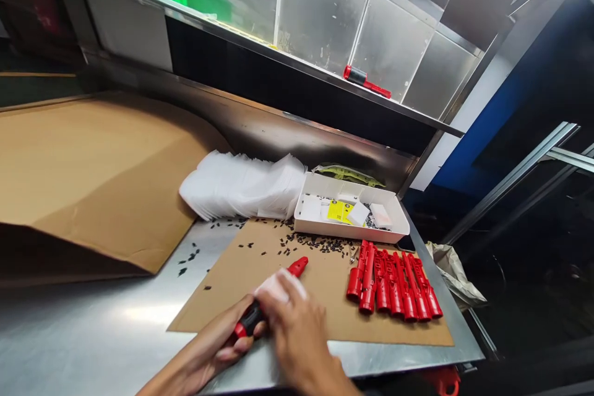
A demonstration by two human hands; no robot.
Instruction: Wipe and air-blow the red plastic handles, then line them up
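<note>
My left hand (218,346) is closed around the black-and-red handle of a red screwdriver (297,267) that lies low over a brown cardboard sheet (325,315). Its red front end points up and to the right. My right hand (297,328) pinches a small white bag (278,284) around the middle of the tool. To the right, a row of several matching red screwdrivers (394,288) lies side by side on the cardboard.
A stack of white bags (241,185) lies behind the cardboard, next to a white tray (348,230) holding yellow and white cards. Small black screws (306,240) are scattered in front of the tray. A large cardboard box (88,173) stands at left. Another screwdriver (366,80) rests on the shelf.
</note>
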